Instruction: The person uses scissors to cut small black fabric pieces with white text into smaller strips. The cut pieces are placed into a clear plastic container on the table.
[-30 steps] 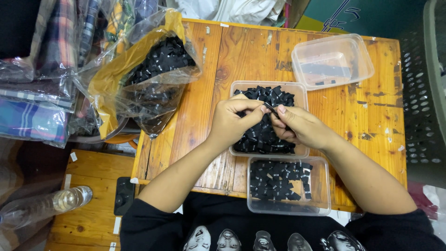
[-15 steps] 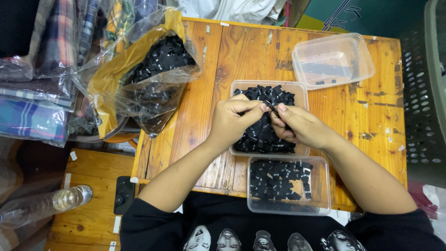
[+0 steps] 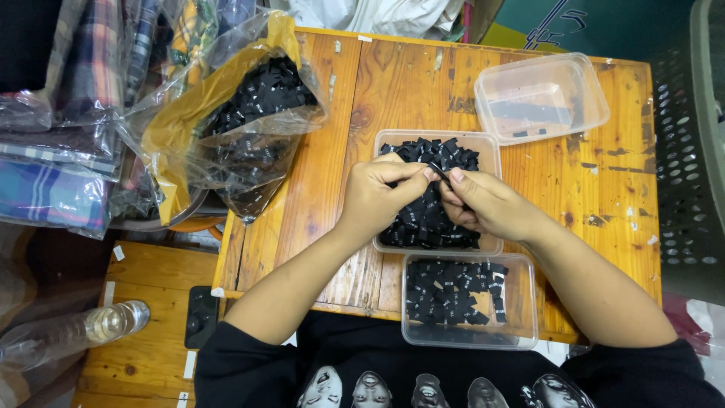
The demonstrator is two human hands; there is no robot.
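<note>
**Hands hold their place over the middle tub, pinching one black label**

Little has shifted since the earlier frames: both hands stay over the same tub, fingertips together, the wrists only slightly turned. The left hand (image 3: 375,198) and the right hand (image 3: 483,202) meet above the middle tub (image 3: 491,147), which is heaped with small black fabric labels. Thumb and forefinger of each hand are closed on a single black label (image 3: 437,171) held between them; the other fingers curl loosely.

A second tub (image 3: 521,332) sits at the near edge of the bench (image 3: 393,83), touching the middle one, with labels laid flatter inside. A third, nearly empty tub (image 3: 541,97) lies toward the far right corner. At the far left corner a clear and yellow plastic bag (image 3: 234,128) of more labels overhangs the edge. A plastic bottle (image 3: 83,329) lies below, on a lower wooden surface.
</note>
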